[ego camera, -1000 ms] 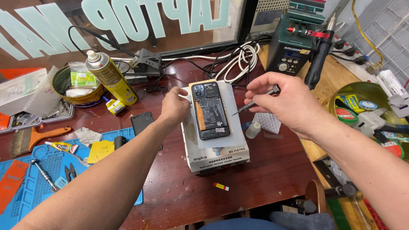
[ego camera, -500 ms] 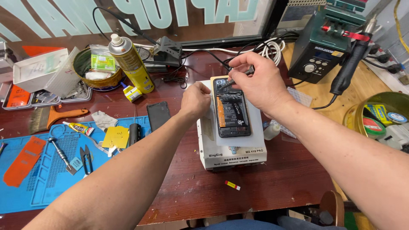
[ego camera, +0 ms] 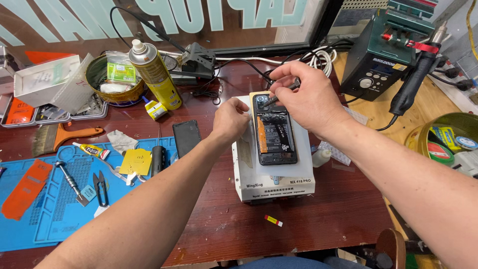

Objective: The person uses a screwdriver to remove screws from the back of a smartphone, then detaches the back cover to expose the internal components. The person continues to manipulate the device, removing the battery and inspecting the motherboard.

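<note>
Opened phone [ego camera: 275, 138], back off, battery exposed, lies on white machine [ego camera: 273, 174]. Left hand [ego camera: 230, 119] steadies its edge; right hand [ego camera: 304, 97] pinches tool [ego camera: 280, 92]. Dark red table [ego camera: 318, 219], cluttered.

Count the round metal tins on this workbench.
2. One brass-coloured tin sits at the back left behind the spray can; another tin sits at the right edge. Others may be out of view.

The setting was an electronics repair workshop, indicated by a dark green hot-air soldering station [ego camera: 383, 55] with its black handpiece [ego camera: 413, 84] at the rear of a dark red wooden workbench [ego camera: 199, 214]. A blue silicone repair mat [ego camera: 50, 209] carried a small screwdriver [ego camera: 69, 182] and black tweezers [ego camera: 101, 187]. An opened black smartphone [ego camera: 275, 132] lay on a white box-shaped heating platform [ego camera: 274, 179].
</note>
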